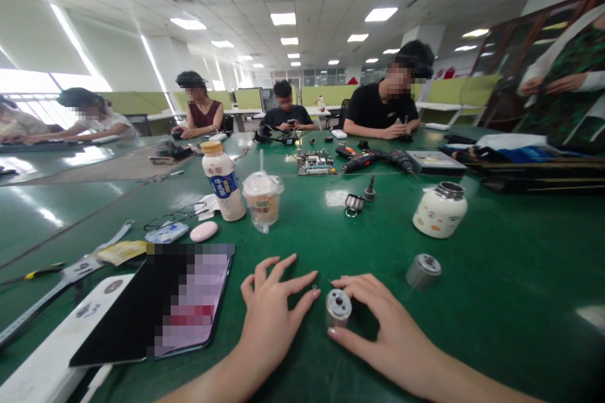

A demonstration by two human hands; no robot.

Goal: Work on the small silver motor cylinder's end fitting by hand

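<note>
A small silver cylindrical motor (338,306) stands upright on the green table (496,302). My right hand (382,327) curls around it, thumb and fingers touching its side. My left hand (269,312) rests flat just left of it, fingers spread, index fingertip beside a tiny metal ring (314,288). A second grey cylinder part (423,271) lies to the right, apart from both hands.
A tablet (161,308) lies at the left. Behind stand a milk bottle (222,181), a sealed cup with straw (263,199) and a white jar (440,210). A circuit board (315,162) and power drill (378,159) lie further back. Several people sit around the table.
</note>
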